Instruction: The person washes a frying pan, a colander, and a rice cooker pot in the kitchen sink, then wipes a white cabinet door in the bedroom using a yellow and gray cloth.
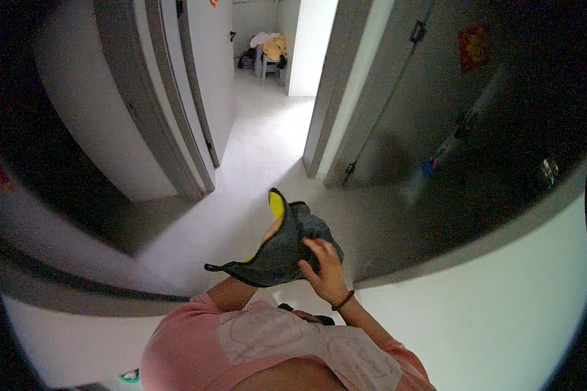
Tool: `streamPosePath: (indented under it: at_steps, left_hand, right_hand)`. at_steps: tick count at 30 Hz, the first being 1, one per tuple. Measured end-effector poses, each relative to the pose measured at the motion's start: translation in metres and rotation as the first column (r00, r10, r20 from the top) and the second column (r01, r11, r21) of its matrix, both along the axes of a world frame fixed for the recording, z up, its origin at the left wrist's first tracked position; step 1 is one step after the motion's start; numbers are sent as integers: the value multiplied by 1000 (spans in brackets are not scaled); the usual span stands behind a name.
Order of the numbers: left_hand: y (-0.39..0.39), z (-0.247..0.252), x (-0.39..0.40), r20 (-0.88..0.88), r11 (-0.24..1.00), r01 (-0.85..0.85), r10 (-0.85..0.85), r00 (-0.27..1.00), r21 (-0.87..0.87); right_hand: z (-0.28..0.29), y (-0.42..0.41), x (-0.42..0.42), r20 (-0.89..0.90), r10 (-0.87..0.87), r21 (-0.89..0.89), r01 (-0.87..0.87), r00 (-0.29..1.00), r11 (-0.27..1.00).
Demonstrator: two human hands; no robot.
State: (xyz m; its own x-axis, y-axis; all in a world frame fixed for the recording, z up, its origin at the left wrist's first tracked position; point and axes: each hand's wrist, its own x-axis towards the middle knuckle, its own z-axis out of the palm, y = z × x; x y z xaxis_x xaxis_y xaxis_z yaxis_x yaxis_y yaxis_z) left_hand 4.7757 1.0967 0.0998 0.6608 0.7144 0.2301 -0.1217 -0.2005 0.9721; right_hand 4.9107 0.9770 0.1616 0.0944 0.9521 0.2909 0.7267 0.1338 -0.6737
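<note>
A grey microfibre cloth [283,256] with a bright yellow reverse side, black edging and a hanging loop at one corner is spread out in front of my body. My left hand [272,231] is under and behind it, and only a strip of skin shows beside the yellow side. On the grey face, my right hand [326,271] has its thumb and fingers on the bunched right part of the cloth. A dark bead bracelet [343,300] is on my right wrist.
Ahead, a pale floor [269,122] runs through a doorway between an open white door [210,73] and a grey door frame [330,83]. Beyond it, a stool [269,66] bears piled clothes [274,46]. A closed dark door [396,122] is on the right, beside a white surface [469,313].
</note>
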Motion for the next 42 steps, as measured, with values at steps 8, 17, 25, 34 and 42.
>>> streamPosePath:
  at_steps: [8, 17, 25, 34, 42]
  left_hand:
    - [141, 38, 30, -376, 598, 157, 260, 889, 786]
    - [332, 82, 41, -440, 725, 146, 234, 867, 673]
    - [541, 111, 54, -220, 886, -190, 303, 927, 423]
    - [646, 58, 144, -168, 915, -55, 132, 977, 399]
    - [798, 113, 217, -194, 915, 164, -97, 976, 369]
  right_hand:
    - [-61, 186, -12, -898, -48, 109, -329, -437, 938]
    - [-85, 353, 31, -948, -280, -247, -202, -154, 948]
    - [73, 595, 219, -514, -292, 248, 466, 807, 849]
    - [210, 728, 335, 814, -572, 581, 104, -99, 808]
    - [182, 772, 320, 999, -37, 26, 376, 24, 926]
